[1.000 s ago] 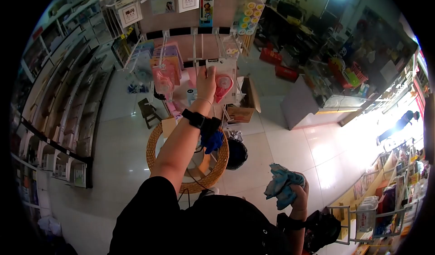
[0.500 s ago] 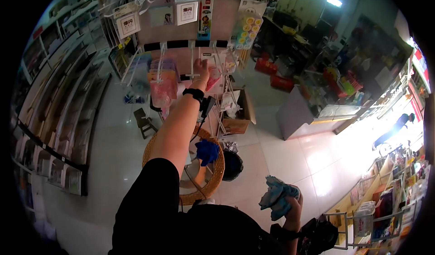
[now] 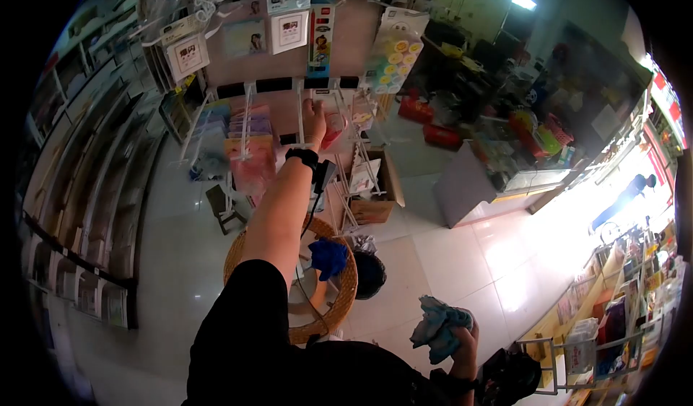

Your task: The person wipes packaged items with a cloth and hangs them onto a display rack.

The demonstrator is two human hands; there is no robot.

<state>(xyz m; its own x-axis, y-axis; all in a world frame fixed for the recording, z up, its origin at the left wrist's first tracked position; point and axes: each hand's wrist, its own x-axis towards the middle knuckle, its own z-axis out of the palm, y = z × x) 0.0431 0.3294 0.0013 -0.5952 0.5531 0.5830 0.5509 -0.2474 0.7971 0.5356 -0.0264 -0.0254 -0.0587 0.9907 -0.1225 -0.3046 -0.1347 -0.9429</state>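
My left hand reaches out to the hanging rack and its fingers are closed at the edge of a carded package with a red and pink item. The package is beside a white hook, partly behind the hand. At the lower right, my right hand grips a crumpled blue-grey cloth. Pink and purple packets hang to the left of my left hand. Above it hang a white square package and a blue pencil package.
Below my left arm stands a round wicker-rimmed table with a blue cloth on it. Nearby are a black bin, a cardboard box and a small wooden stool. Shelves line both sides; a person is outside at the right.
The rack appears lower in view. My left hand and the red and pink package have moved in closer to the rack's board. My right hand still has the cloth, slightly lower in view.
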